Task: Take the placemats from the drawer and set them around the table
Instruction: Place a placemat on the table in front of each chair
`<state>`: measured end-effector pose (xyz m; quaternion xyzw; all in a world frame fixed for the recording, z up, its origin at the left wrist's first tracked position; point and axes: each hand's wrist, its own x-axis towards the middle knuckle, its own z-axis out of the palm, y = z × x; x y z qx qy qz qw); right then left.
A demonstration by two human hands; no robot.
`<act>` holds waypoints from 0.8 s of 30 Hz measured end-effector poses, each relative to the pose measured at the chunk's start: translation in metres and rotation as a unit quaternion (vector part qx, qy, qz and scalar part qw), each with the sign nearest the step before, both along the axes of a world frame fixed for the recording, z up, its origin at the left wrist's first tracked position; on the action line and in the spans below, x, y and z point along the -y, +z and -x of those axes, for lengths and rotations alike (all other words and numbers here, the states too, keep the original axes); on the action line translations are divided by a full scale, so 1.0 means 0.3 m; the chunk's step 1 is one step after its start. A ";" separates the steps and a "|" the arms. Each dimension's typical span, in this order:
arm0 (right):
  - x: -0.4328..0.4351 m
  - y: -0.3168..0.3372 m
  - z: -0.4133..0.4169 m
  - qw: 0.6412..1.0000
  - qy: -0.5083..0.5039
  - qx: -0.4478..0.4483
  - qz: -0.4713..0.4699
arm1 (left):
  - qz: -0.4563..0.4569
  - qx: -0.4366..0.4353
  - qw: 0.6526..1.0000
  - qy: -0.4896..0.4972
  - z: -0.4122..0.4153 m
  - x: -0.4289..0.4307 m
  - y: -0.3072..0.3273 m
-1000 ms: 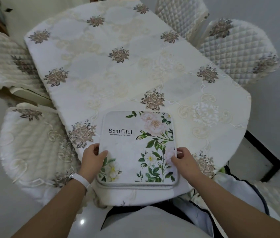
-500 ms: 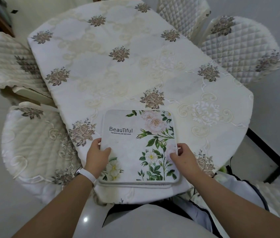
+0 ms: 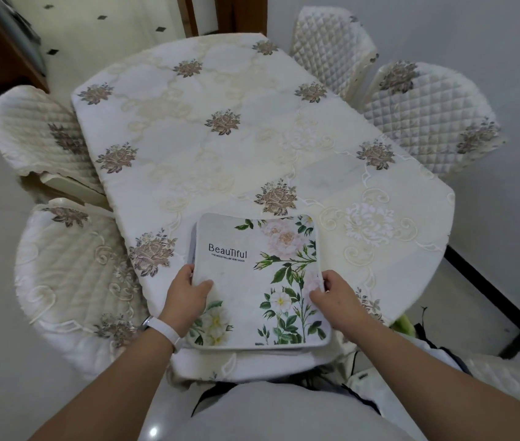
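**Top placemat** (image 3: 245, 291): floral print, lettered "BeauTiful", near-square, no marked long axis; lettering upright toward the wearer.

**Location:** on the stack of placemats (image 3: 252, 349) at the near end of the counter (image 3: 220, 154); grey edges of lower mats showing at left and front.

**Left grip** (image 3: 187, 292): clasping the left edge, thumb on top, fingers hidden beneath.

**Right grip** (image 3: 335, 296): grasping the right edge, fingertips curled onto the face.

**Key relation:** mat squarely between the two grips, neither nearer.

**Unclear:** whether one mat or several pinched.

**Judged:** none set out yet; separating the top mat in hand.

**Places to fill:** ahead and to either side, by the quilted chairs (image 3: 74, 281).

**Risk:** lower mats dragged along.
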<state>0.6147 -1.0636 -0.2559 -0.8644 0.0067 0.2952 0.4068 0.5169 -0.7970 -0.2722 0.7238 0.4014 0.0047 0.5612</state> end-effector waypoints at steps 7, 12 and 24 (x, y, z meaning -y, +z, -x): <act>0.038 0.046 0.009 0.999 0.019 0.028 -0.033 | 0.004 0.016 0.999 0.046 0.059 0.061 0.081; 0.064 0.042 0.060 0.998 0.021 0.016 -0.064 | 0.009 0.012 0.998 0.069 0.127 0.120 0.107; -0.119 0.132 0.156 0.988 0.061 0.009 -0.141 | 0.033 0.088 0.975 0.199 0.387 0.015 0.200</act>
